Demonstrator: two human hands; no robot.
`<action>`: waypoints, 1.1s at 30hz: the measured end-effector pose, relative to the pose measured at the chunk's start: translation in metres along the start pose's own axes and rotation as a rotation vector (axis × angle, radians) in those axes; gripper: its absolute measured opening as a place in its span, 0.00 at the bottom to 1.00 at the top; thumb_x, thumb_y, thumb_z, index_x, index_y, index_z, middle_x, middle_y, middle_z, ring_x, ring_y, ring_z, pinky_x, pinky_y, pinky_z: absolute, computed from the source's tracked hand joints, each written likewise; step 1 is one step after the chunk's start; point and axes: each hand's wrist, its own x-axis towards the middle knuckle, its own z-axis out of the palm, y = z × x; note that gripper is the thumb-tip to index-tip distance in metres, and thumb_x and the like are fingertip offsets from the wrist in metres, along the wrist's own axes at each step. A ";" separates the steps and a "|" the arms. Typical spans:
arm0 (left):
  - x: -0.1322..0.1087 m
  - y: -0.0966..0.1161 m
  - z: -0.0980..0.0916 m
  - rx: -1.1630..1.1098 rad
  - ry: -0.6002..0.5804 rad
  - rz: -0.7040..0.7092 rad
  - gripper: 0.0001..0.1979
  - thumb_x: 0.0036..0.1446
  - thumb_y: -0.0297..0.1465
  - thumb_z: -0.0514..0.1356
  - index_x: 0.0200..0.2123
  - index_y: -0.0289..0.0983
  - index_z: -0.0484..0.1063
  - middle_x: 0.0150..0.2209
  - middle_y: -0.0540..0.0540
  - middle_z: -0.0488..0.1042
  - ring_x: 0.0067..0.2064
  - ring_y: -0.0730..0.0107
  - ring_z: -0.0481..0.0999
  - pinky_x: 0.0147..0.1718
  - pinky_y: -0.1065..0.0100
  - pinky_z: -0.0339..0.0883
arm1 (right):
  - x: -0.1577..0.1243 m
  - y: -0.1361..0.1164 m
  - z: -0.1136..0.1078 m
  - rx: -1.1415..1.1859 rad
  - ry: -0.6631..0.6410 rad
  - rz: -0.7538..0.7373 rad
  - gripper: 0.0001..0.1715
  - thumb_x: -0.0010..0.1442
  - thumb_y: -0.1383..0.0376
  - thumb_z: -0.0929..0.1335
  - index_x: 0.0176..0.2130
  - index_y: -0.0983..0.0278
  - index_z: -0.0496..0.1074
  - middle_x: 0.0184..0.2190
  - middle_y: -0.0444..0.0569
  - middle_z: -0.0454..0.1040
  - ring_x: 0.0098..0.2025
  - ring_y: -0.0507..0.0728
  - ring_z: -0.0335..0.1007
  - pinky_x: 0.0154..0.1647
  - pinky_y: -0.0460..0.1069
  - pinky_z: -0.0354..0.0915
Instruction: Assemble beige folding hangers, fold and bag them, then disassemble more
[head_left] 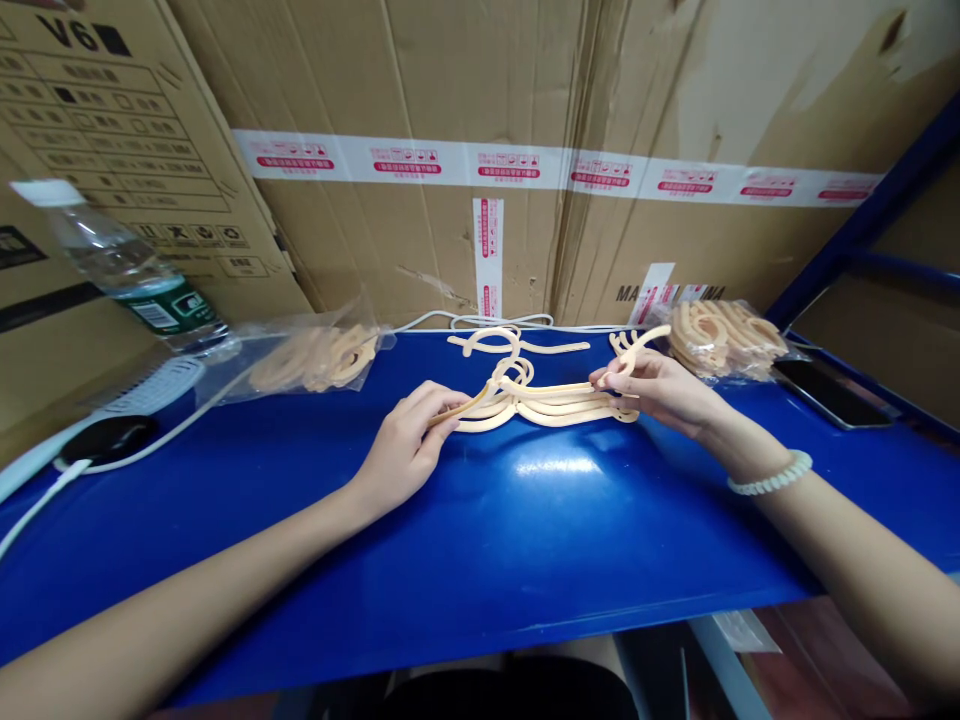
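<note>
Gripping a flat bundle of cream-coloured plastic clothes hangers (pixel 547 405) at both ends — closing the left hand (pixel 409 440) on the near-left tip, thumb on top and fingertips underneath, and curling the right hand (pixel 652 392) around the right end, with one hooked piece sticking up past the knuckles. Neither hand open, neither empty. Resting the bundle on the glossy blue worktop (pixel 525 560), about midway along it and just ahead of both wrists. Running its long axis left to right, straight from one hand to the other, hooks bunching upward at the centre. Lying between the hands rather than off to one side — touching both, no nearer to one than to the other, though sitting a little further out on the right, so reaching slightly more with that arm.

Lying loose just behind the bundle and apart from it, a single cream plastic hanger (pixel 517 345). Sitting well off to the left, a clear plastic bag of the same cream pieces (pixel 315 357); sitting near the right hand, a second clear bag (pixel 724 335), fuller, and beside that a black phone (pixel 829 392) lying flat. Wearing a white beaded bracelet (pixel 772 475) on the right wrist. Leaning at the far left, a clear plastic water bottle with a green label (pixel 127 265), above a black oval pad (pixel 109 438). Standing behind all of it, a wall of taped brown cardboard cartons (pixel 420 90).
</note>
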 end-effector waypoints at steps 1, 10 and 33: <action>0.000 -0.001 0.000 0.006 -0.002 -0.002 0.08 0.68 0.26 0.54 0.46 0.38 0.72 0.44 0.45 0.75 0.47 0.63 0.74 0.46 0.64 0.66 | 0.000 0.001 0.000 -0.006 -0.010 0.002 0.19 0.44 0.56 0.82 0.29 0.63 0.77 0.37 0.49 0.80 0.37 0.55 0.75 0.35 0.48 0.70; 0.000 0.001 0.000 -0.003 0.029 0.039 0.09 0.68 0.25 0.53 0.44 0.37 0.72 0.42 0.43 0.74 0.45 0.65 0.75 0.45 0.67 0.68 | -0.001 -0.004 0.000 0.087 -0.137 0.119 0.17 0.44 0.58 0.82 0.30 0.64 0.78 0.37 0.51 0.81 0.38 0.57 0.78 0.41 0.51 0.75; 0.001 0.002 0.000 -0.004 0.041 0.027 0.09 0.69 0.26 0.53 0.45 0.38 0.73 0.43 0.43 0.74 0.45 0.64 0.75 0.45 0.65 0.69 | -0.001 0.005 0.015 -0.022 -0.044 -0.071 0.22 0.41 0.57 0.83 0.28 0.66 0.76 0.26 0.50 0.81 0.29 0.54 0.79 0.35 0.48 0.76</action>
